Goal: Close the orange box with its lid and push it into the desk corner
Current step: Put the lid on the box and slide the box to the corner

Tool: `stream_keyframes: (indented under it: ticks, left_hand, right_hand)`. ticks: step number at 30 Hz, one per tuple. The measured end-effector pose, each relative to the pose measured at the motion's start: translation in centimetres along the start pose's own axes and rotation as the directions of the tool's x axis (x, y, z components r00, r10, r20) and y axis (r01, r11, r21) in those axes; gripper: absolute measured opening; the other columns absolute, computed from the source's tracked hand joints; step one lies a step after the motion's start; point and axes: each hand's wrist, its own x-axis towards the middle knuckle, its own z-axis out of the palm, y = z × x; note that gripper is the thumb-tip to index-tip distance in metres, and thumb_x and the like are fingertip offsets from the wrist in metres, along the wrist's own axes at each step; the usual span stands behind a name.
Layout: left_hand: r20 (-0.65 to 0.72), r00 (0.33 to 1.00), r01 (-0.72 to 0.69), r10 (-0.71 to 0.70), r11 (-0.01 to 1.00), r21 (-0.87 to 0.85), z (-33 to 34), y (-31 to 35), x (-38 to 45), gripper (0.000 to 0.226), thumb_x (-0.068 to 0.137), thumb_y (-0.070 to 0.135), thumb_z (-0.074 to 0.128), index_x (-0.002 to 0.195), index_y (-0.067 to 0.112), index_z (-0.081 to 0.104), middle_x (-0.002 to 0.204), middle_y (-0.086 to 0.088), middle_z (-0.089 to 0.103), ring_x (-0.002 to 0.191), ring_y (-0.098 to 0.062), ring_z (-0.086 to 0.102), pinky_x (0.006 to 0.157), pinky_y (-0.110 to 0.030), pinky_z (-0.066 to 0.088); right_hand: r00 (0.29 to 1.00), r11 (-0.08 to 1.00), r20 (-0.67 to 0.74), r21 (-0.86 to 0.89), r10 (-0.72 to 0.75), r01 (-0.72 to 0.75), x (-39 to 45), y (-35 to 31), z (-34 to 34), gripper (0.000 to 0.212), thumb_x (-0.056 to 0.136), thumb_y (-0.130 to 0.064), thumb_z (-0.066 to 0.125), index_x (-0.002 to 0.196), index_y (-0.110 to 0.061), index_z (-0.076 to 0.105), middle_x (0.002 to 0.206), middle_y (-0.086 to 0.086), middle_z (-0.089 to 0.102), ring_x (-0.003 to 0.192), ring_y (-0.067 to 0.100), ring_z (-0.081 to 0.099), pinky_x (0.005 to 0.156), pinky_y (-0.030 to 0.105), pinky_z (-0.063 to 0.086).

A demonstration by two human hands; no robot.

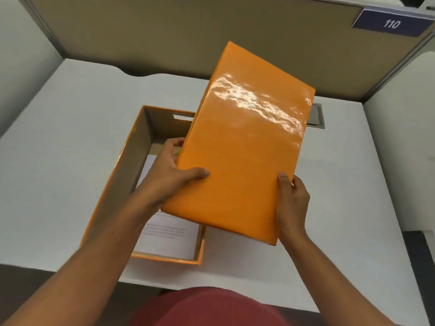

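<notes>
I see the white tabletop [70, 128] filling the frame, the open orange box [113, 184] lower left, its lid [242, 149] tilted at centre, gripped by my left hand [169, 175] and right hand [292, 203].

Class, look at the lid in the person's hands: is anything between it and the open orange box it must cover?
Nothing visible blocks it. Both hands, left and right, hold the lid above the open box; only flat paper sheets lie inside, below the rim.
</notes>
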Motion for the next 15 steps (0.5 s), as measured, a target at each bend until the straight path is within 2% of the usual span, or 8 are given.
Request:
stream_keyframes:
  ticks: [3, 7, 8, 11, 15]
  left_hand:
    - [-0.111, 0.992, -0.051, 0.058, 0.996, 0.070, -4.2, -1.1, -0.4, 0.085, 0.069, 0.061, 0.082, 0.141, 0.038, 0.043, 0.141, 0.004, 0.060, 0.115, -0.024, 0.067, 0.093, -0.053, 0.059]
    - [-0.247, 0.958, -0.101, 0.146, 0.977, 0.186, -9.1, -3.5, -0.7, 0.076, 0.081, 0.064, 0.076, 0.144, 0.026, 0.057, 0.139, -0.002, 0.066, 0.107, -0.021, 0.065, 0.081, -0.032, 0.053]
    - [-0.275, 0.949, -0.095, 0.153, 0.973, 0.212, -10.2, -4.1, -0.9, 0.075, 0.083, 0.065, 0.074, 0.144, 0.024, 0.061, 0.137, -0.004, 0.068, 0.106, -0.022, 0.065, 0.080, -0.032, 0.051]
    - [-0.300, 0.945, -0.063, 0.129, 0.974, 0.218, -12.6, -6.1, -1.4, 0.070, 0.086, 0.066, 0.070, 0.142, 0.023, 0.065, 0.134, -0.006, 0.072, 0.106, -0.027, 0.068, 0.086, -0.039, 0.052]
    - [-0.283, 0.955, -0.039, 0.095, 0.980, 0.198, -14.1, -8.8, -2.0, 0.064, 0.088, 0.064, 0.069, 0.138, 0.025, 0.068, 0.124, -0.004, 0.075, 0.101, -0.027, 0.070, 0.083, -0.037, 0.050]
  right_hand:
    - [0.996, 0.997, 0.046, -0.039, -0.070, 0.072, -2.6, -1.7, 3.4, 0.051, 0.105, -0.057, 0.050, 0.138, -0.020, 0.063, 0.129, 0.000, 0.073, 0.104, 0.016, 0.072, 0.086, 0.038, 0.059]
    - [0.981, 0.983, 0.121, -0.090, -0.150, 0.162, -5.5, -3.3, 7.2, 0.048, 0.105, -0.053, 0.051, 0.142, -0.023, 0.060, 0.129, -0.006, 0.070, 0.103, 0.005, 0.068, 0.079, 0.027, 0.054]
    - [0.976, 0.978, 0.147, -0.107, -0.161, 0.177, -6.3, -3.4, 8.2, 0.048, 0.105, -0.053, 0.052, 0.143, -0.024, 0.059, 0.128, -0.008, 0.068, 0.102, 0.004, 0.067, 0.078, 0.026, 0.053]
    - [0.967, 0.966, 0.198, -0.173, -0.158, 0.193, -8.0, -3.0, 10.5, 0.050, 0.104, -0.054, 0.054, 0.146, -0.027, 0.055, 0.129, -0.009, 0.063, 0.105, 0.013, 0.066, 0.081, 0.030, 0.051]
    - [0.973, 0.944, 0.193, -0.277, -0.126, 0.178, -9.3, -2.1, 12.5, 0.036, 0.102, -0.054, 0.056, 0.134, -0.036, 0.057, 0.127, -0.004, 0.045, 0.120, 0.026, 0.058, 0.099, 0.045, 0.050]
